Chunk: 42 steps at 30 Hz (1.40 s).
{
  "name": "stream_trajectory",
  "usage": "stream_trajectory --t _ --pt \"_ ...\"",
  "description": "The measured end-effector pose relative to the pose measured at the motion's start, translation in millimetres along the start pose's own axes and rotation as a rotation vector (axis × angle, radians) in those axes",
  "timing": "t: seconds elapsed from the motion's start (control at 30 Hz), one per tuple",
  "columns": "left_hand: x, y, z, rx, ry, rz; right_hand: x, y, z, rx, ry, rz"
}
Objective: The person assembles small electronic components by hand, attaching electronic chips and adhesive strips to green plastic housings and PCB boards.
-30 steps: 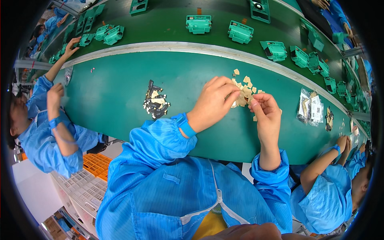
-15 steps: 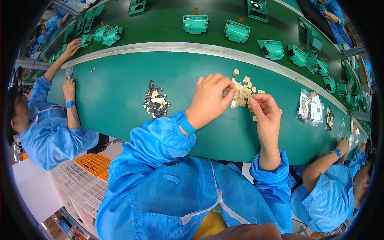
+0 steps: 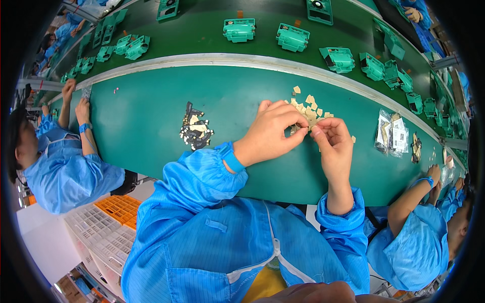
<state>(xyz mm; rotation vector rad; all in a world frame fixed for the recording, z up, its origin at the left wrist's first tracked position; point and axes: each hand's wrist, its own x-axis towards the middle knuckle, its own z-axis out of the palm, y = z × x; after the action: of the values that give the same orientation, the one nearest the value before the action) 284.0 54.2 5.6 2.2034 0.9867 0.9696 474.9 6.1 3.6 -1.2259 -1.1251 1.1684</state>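
My left hand (image 3: 273, 132) reaches in from the left, its thumb and forefinger pinched together. Close against those fingertips, my right hand (image 3: 335, 144) pinches what looks like a small flat beige piece. Whatever my left fingertips hold is too small to make out. Just beyond both hands lies a loose pile of beige pieces (image 3: 311, 103), partly hidden by my fingers. Farther left on the green work table (image 3: 146, 111) is a heap of small black parts (image 3: 194, 130) with pale bits among them. A blue wrist strap (image 3: 233, 156) circles my left wrist.
Clear plastic bags (image 3: 391, 132) with labels lie to the right, beside another small dark heap (image 3: 416, 148). Past a pale rail (image 3: 222, 59), a green belt (image 3: 197, 38) carries several teal housings (image 3: 293, 37). Co-workers in blue sit on either side. Plastic crates (image 3: 101, 232) stand lower left.
My left hand has moved right and slightly down, so its fingertips now meet my right ones. The teal housings have shifted slightly left. The left co-worker's far hand has drawn back from the housings.
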Motion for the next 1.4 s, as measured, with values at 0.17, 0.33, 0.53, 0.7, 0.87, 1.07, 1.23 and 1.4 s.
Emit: stream_trajectory --t 0.17,0.33,0.53,0.7,0.87,1.07,1.23,1.4 --pt "-0.3 1.2 4.0 0.002 0.054 -0.024 0.3 -11.2 4.1 -0.535 0.112 -0.455" --pt "0.6 2.7 7.8 0.056 0.070 0.057 0.8 -7.0 0.3 -0.614 0.096 -0.503" --pt "1.9 5.3 10.5 0.157 0.073 0.133 2.3 -4.3 -2.9 -0.716 0.071 -0.550" --pt "2.0 8.0 14.4 0.163 0.079 0.141 2.8 -2.6 -4.2 -0.751 0.057 -0.592" --pt "2.3 9.9 16.1 0.136 0.067 0.116 2.0 -2.2 -5.8 -0.728 0.064 -0.587" --pt "2.9 13.6 18.3 0.117 0.054 0.090 1.3 -1.6 -9.9 -0.680 0.108 -0.541" --pt "6.0 17.0 18.3 0.115 0.096 0.077 7.3 1.3 -22.0 -0.677 0.253 -0.433" --pt "9.3 19.4 17.9 0.157 0.160 0.102 14.2 4.5 -25.7 -0.711 0.259 -0.451"
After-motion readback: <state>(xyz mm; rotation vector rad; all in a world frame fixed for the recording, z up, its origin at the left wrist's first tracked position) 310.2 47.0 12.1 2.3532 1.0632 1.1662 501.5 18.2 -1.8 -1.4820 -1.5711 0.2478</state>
